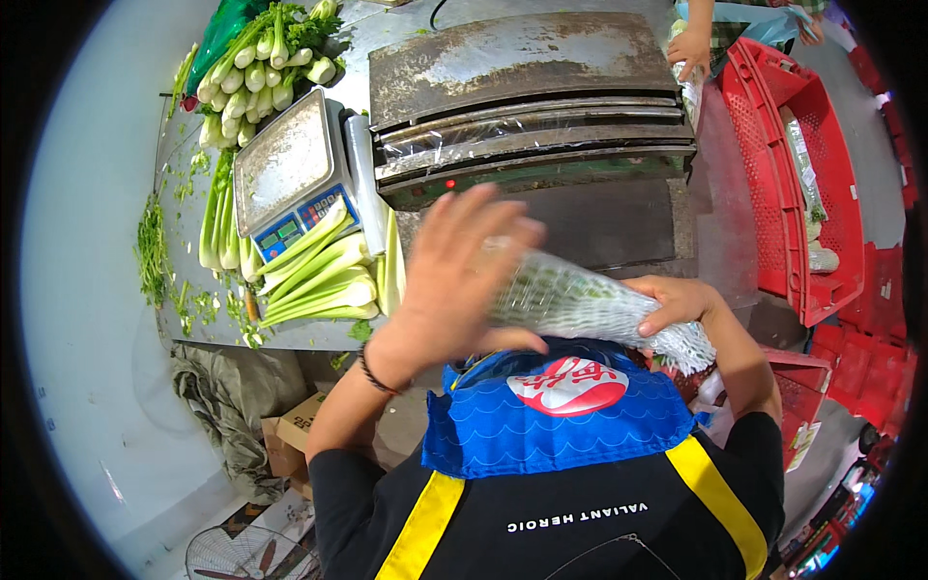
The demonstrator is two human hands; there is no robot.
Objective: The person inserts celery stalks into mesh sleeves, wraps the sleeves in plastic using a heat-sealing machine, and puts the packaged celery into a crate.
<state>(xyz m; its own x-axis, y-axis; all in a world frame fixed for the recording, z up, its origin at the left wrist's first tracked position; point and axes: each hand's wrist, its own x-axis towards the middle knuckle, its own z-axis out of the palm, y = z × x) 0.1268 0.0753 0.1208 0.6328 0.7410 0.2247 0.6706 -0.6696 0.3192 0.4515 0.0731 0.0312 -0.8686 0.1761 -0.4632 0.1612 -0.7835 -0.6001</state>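
My right hand (pixel 674 307) grips the near end of a vegetable bundle (pixel 570 295) in a white foam net sleeve, with clear film glinting over it. Green shows through the mesh; the kind of vegetable cannot be made out. At the bundle's far end my left hand (pixel 447 266) is raised, fingers spread and blurred by motion, hiding that end. Whether its palm touches the bundle cannot be told. Just beyond the bundle stands a film-wrapping machine (pixel 532 135) with a dark plate (pixel 599 227) in front.
Left of the machine are a digital scale (pixel 285 155), cut celery stalks (pixel 324 280) and a pile of celery (pixel 256 87). A red crate (pixel 841 174) holding wrapped bundles stands on the right. Another person's hand (pixel 691 48) rests on a netted bundle at the far right.
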